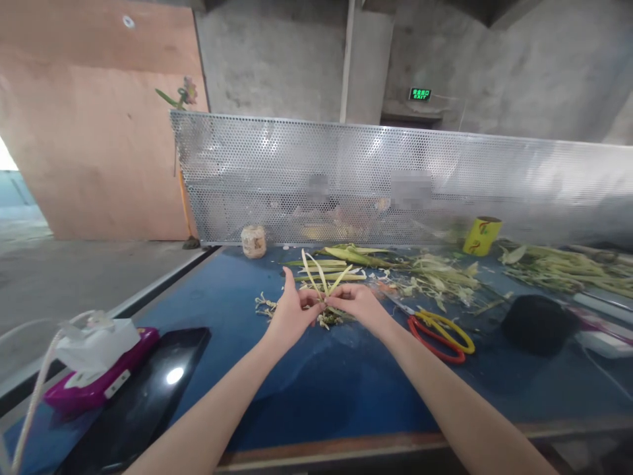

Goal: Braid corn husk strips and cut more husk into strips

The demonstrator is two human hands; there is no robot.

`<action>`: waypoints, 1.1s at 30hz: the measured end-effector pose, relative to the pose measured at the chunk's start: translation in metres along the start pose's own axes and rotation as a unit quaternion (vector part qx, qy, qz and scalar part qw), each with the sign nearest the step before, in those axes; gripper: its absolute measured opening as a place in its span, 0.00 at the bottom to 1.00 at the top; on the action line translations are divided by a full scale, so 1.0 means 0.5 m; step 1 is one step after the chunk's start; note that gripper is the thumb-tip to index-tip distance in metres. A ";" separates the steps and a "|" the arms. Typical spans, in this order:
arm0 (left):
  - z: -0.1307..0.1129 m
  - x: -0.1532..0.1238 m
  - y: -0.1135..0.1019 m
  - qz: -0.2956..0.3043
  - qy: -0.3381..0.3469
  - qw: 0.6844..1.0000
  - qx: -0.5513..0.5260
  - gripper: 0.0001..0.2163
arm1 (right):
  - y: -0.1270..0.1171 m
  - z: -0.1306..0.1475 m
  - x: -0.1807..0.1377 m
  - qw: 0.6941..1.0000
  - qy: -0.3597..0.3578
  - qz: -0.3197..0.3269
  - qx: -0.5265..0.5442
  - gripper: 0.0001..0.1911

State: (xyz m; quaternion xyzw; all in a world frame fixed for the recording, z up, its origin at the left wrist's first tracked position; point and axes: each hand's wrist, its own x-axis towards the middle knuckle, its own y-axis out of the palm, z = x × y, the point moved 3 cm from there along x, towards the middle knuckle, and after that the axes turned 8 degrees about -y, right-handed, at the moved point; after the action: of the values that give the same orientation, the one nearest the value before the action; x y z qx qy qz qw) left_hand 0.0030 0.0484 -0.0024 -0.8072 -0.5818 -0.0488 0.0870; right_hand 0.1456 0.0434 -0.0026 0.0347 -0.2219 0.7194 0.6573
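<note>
My left hand (pixel 293 309) and my right hand (pixel 360 305) meet over the blue table, fingertips pinched close together. Between them they grip pale green leaf strips (pixel 322 276), whose narrow ends stand up and fan out above my fingers. My left thumb or a finger points upward, apart from the strips. Just beyond my hands lie more cut leaf strips (pixel 324 264). Small pale plant scraps (pixel 265 305) are scattered beside and below my fingers. To the right of my right hand rest scissors (pixel 440 335) with one red and one yellow handle loop.
Leafy cuttings (pixel 440 274) spread at the back right, near a yellow can (pixel 482 236). A dark round object (pixel 539 323) sits at right. At left lie a black tablet-like slab (pixel 148 389) and a purple power strip (pixel 106 382). A perforated metal screen (pixel 297 158) borders the back.
</note>
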 end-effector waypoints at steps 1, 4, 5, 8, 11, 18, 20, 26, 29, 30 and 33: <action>0.000 0.000 0.001 0.002 0.000 1.000 0.007 0.51 | 0.000 -0.001 0.000 1.000 0.001 -0.004 -0.004 0.10; -0.002 0.000 0.003 0.012 -0.003 1.000 0.001 0.50 | -0.002 -0.004 0.002 0.999 0.002 -0.021 0.050 0.11; -0.004 -0.001 0.003 0.014 -0.003 1.000 -0.009 0.50 | -0.003 -0.005 0.003 0.996 0.002 -0.026 0.086 0.12; -0.006 -0.001 0.005 0.022 -0.002 0.999 -0.038 0.51 | -0.006 -0.005 0.006 0.987 -0.019 -0.021 0.156 0.16; -0.005 0.000 0.007 0.027 -0.001 0.999 -0.036 0.51 | -0.008 0.000 0.007 0.990 -0.049 -0.007 0.134 0.14; -0.002 -0.002 0.004 0.020 0.018 1.000 0.009 0.50 | -0.004 0.004 0.004 0.996 -0.037 -0.028 0.077 0.15; -0.004 -0.003 0.002 0.007 0.023 0.999 0.038 0.49 | 0.000 0.003 0.003 0.997 -0.024 -0.034 0.069 0.17; -0.007 0.000 0.003 0.003 -0.014 0.999 -0.037 0.50 | -0.002 0.016 -0.002 0.996 -0.079 -0.050 -0.011 0.08; -0.002 0.002 0.002 -0.008 -0.049 0.995 -0.084 0.51 | -0.009 0.042 -0.014 0.963 -0.191 -0.076 -0.176 0.06; -0.001 0.002 0.001 -0.009 -0.054 0.994 -0.092 0.52 | -0.007 0.051 -0.019 0.940 -0.237 -0.065 -0.236 0.06; 0.003 0.004 0.001 -0.008 -0.074 0.992 -0.101 0.53 | 0.002 0.066 -0.033 0.866 -0.335 0.011 -0.372 0.10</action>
State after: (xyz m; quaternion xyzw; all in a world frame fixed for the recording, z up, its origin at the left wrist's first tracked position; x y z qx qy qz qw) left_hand 0.0040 0.0506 -0.0037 -0.8083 -0.5855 -0.0481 -0.0393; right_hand 0.1390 0.0160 0.0215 0.0241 -0.6801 0.5359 0.4998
